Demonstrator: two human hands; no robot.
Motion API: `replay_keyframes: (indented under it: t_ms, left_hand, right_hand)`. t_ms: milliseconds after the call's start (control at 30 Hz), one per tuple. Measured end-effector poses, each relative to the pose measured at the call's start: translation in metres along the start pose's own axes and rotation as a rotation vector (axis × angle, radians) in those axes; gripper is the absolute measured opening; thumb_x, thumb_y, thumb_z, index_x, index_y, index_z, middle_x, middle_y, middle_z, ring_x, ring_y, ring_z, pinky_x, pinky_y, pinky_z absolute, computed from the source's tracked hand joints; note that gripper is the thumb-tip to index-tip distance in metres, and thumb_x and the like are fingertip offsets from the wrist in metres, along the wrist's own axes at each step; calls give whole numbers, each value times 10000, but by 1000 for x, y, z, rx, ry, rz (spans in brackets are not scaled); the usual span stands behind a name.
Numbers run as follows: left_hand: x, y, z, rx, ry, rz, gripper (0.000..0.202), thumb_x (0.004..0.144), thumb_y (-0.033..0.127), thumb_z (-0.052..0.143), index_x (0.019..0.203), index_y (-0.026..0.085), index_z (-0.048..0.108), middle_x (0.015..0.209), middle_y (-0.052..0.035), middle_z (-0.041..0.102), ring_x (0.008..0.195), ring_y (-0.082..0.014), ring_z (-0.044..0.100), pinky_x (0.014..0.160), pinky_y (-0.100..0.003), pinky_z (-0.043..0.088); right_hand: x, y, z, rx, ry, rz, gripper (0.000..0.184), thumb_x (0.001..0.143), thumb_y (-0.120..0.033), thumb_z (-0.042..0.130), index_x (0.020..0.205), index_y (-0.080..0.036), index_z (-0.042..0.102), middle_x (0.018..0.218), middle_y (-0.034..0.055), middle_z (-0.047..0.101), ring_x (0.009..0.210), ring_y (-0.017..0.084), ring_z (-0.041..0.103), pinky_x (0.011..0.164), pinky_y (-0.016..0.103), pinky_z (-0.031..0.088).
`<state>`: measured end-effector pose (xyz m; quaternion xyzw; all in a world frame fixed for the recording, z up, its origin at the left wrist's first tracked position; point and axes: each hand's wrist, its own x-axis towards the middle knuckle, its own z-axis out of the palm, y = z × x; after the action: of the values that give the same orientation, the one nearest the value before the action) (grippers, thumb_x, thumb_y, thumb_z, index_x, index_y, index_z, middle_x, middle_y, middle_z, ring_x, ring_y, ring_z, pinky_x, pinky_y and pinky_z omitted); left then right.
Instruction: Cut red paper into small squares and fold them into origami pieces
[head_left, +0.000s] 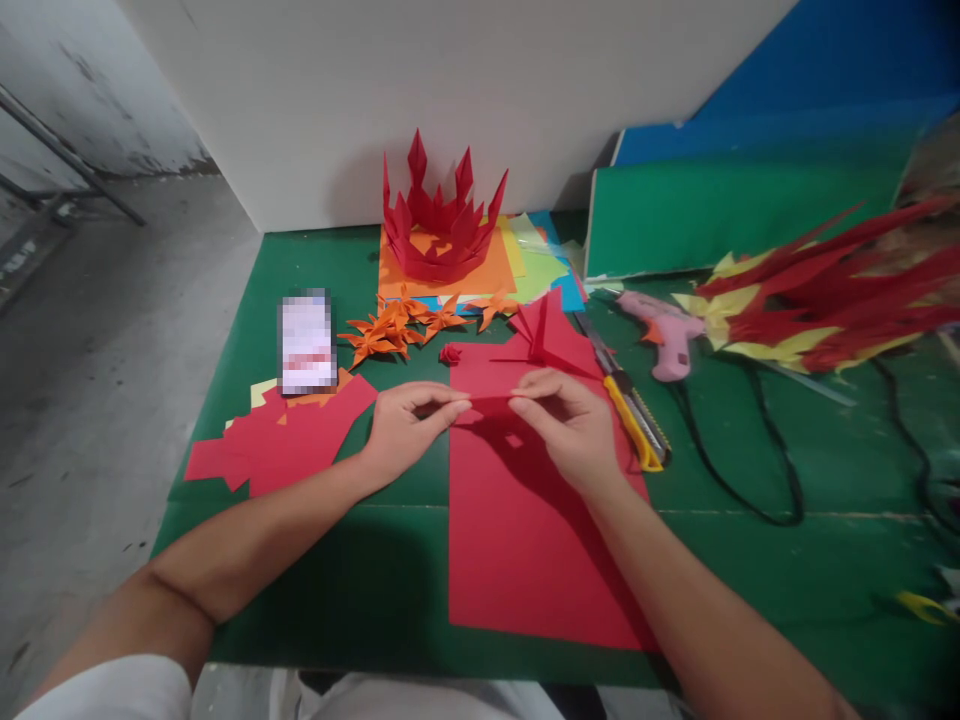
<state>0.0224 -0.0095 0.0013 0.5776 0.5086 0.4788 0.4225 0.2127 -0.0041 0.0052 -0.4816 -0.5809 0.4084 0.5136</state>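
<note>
My left hand [409, 425] and my right hand [566, 420] are pinched together on a small strip of red paper [491, 405], held just above a large red paper sheet [525, 540] on the green table [337, 580]. The fingertips of both hands nearly meet at the strip. A tiny red scrap [514, 440] lies on the sheet under the hands. A small red paper rose [450, 353] and a folded red paper crane [544, 335] sit just beyond the hands.
A red paper crown [442, 220] stands on coloured sheets at the back. Orange paper stars [397, 330], a phone [306, 343], red paper offcuts [277, 445], a yellow utility knife [630, 410], a pink glue gun [664, 335] with black cord, and red-yellow paper feathers [825, 300] lie around.
</note>
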Motion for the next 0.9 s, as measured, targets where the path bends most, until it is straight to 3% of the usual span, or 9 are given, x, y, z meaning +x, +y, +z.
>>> replay_keyframes:
  t_ms: [200,300,400,500,700,800,900]
  left_hand:
    - [-1,0,2,-172,-87,-173,349,756,511,707,799,165,711,771,-56,746,697,-166,697,702,-296,576]
    - [-1,1,2,-115,-181,-140,337,703,463,761,859,172,700,849,-51,745,765,-173,695,718,-277,559]
    - [-1,2,2,42,-257,-129,221,710,357,751,839,185,700,792,-12,729,731,-154,661,685,-250,522]
    - [-1,2,3,58,-229,-186,163,722,319,718,777,176,663,700,16,681,663,-131,623,633,-235,493]
    - [2,3,5,-295,-180,-385,326,649,344,782,824,162,577,714,9,662,615,-125,651,627,-265,559]
    - [3,1,4,-318,-125,-357,365,644,337,795,876,156,579,780,-9,673,619,-113,649,621,-250,565]
    - [4,-2,2,-244,-90,-239,350,676,330,773,925,162,594,847,-27,689,709,-131,667,674,-253,567]
  right_hand:
    - [2,-1,0,-66,1,99,227,765,-429,718,723,-239,600,778,39,657,760,200,619,749,368,519]
    - [1,0,3,-56,-62,131,226,746,-431,733,721,-240,615,766,40,662,740,199,619,720,362,523]
    - [-2,2,7,-16,-126,161,232,734,-436,741,732,-233,628,774,33,664,743,194,624,719,352,525]
    - [-3,3,10,21,-192,201,261,708,-437,767,790,-222,644,780,24,662,704,177,612,663,325,515]
    - [-2,2,10,103,-266,281,289,721,-445,762,824,-203,641,724,4,633,556,116,531,543,276,460]
    - [0,3,8,131,-228,289,294,690,-434,789,792,-205,635,707,-11,622,540,100,521,539,263,450]
    - [2,3,5,112,-205,311,303,672,-432,802,765,-201,630,646,-26,598,507,94,508,534,262,447]
